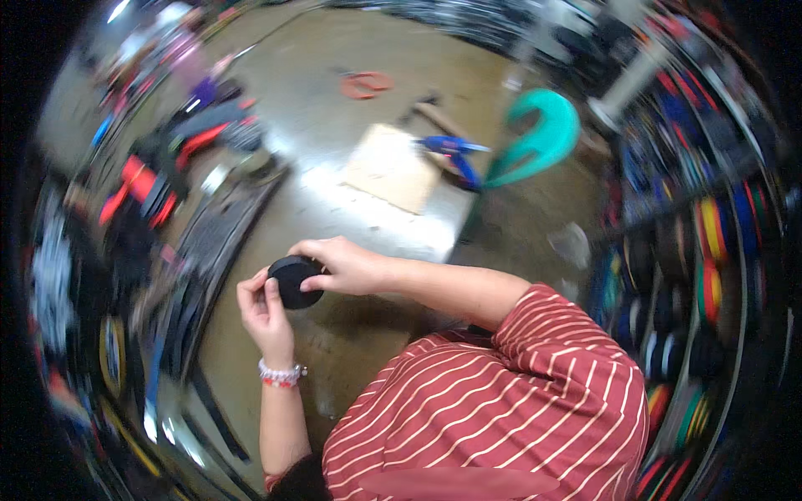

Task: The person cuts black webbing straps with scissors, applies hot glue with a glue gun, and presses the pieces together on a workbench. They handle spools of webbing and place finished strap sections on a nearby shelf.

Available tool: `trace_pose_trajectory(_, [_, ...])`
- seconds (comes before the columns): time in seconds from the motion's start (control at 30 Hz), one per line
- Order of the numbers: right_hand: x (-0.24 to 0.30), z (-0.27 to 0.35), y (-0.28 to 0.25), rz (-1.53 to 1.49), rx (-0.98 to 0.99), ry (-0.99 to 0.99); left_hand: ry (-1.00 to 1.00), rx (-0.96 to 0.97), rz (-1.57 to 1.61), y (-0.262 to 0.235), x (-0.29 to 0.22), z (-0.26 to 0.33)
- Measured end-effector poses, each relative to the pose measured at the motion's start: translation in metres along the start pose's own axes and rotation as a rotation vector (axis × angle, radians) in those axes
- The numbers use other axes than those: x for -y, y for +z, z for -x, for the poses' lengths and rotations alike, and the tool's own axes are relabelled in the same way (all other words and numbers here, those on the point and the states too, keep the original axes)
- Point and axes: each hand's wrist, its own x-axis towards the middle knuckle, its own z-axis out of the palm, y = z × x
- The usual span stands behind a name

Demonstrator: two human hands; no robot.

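A black, disc-shaped roll (296, 281), apparently wound strap, is held between my two hands. My left hand (264, 311) grips its left edge with the thumb on the near face; a beaded bracelet circles that wrist. From the other side my right hand (341, 265) pinches the roll's right edge, thumb in front and fingers over the top. Beyond the hands, a metal-topped table (322, 179) carries a tan square board (388, 171). A blue glue gun (451, 150) lies across the board's right corner, by a wooden-handled hammer (443, 119).
Orange-handled scissors (365, 84) lie farther back. Right of the table stands a teal stool (547, 134). Shelves of coloured strap rolls (710, 250) line the right side. Dark straps (221, 238) and red-and-black pieces (146, 188) crowd the left, blurred. Another person in purple (188, 58) is at the far left.
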Motion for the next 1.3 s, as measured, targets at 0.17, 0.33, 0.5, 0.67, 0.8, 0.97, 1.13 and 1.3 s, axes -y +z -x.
trace_pose_trajectory(0.17, [0.036, 0.118, -0.089, 0.229, -0.303, 0.347, 0.438, 0.767, 0.01, 0.085, -0.108, 0.005])
trace_pose_trajectory(0.33, [0.09, 0.273, -0.114, 0.353, -0.747, 0.672, -0.306, 2.053, 1.3, 0.122, -0.208, 0.075])
trace_pose_trajectory(0.5, [0.128, 0.386, -0.092, 0.178, -1.148, 0.769, -0.463, 2.182, 1.651, 0.165, -0.248, 0.13])
trace_pose_trajectory(0.67, [0.151, 0.492, -0.132, 0.42, -1.529, 0.791, -0.518, 2.237, 1.765, 0.212, -0.281, 0.173])
trace_pose_trajectory(0.8, [0.207, 0.6, -0.232, 0.529, -2.086, 0.503, -0.689, 2.059, 1.797, 0.233, -0.308, 0.201])
trace_pose_trajectory(0.97, [0.31, 0.695, -0.343, 2.033, -1.738, 0.823, 0.216, 2.205, 1.915, 0.341, -0.298, 0.195])
trace_pose_trajectory(1.13, [0.365, 0.757, -0.414, 2.456, -1.395, 1.195, -0.422, 2.09, 1.962, 0.342, -0.3, 0.238])
trace_pose_trajectory(1.3, [0.38, 0.838, -0.488, 2.479, -1.163, 1.505, -0.37, 2.316, 1.695, 0.372, -0.258, 0.24])
